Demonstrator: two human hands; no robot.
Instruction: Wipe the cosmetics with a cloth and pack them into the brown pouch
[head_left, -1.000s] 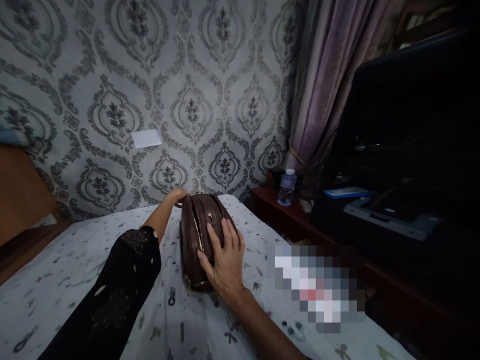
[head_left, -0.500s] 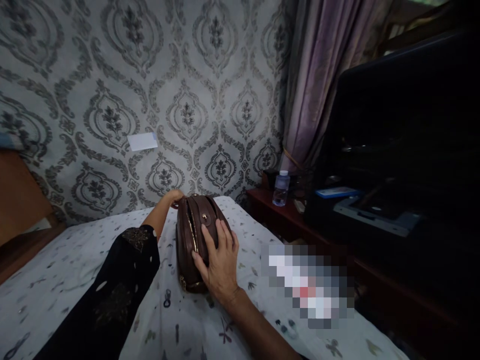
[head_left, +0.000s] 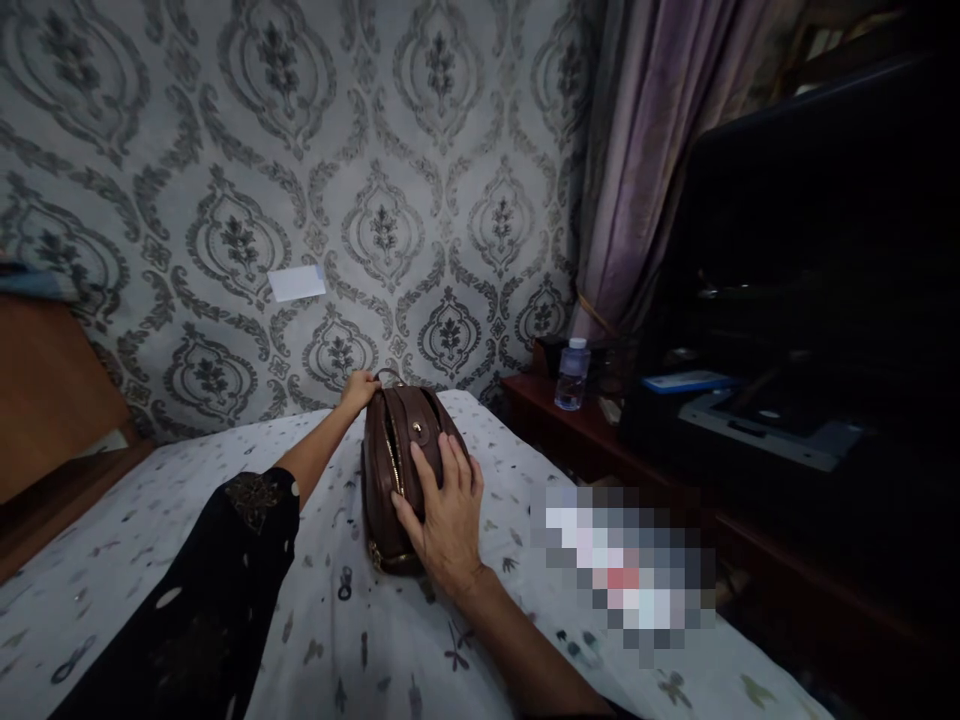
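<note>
A brown leather bag [head_left: 386,470] with gold zips and a small gold clasp lies on the patterned white bedsheet. Its left zip gapes along part of its length. My left hand [head_left: 361,388] is closed at the bag's far left corner, next to the thin top handle [head_left: 391,374]; exactly which part its fingers pinch is hidden. Spread over the near right side is my right hand [head_left: 452,515], its fingers lying flat on the leather and its thumb beside the open zip.
On the dark red cabinet [head_left: 525,390] to the right stands a clear water bottle [head_left: 572,378]. A blurred-out item [head_left: 626,570] lies on the bed's right side. Behind are the patterned wall and a purple curtain [head_left: 630,170]. A wooden board [head_left: 52,390] is at left.
My left hand has shifted slightly up at the bag's far corner, and the handle now shows beside it. My right hand stays on the bag. The whole view has moved a little.
</note>
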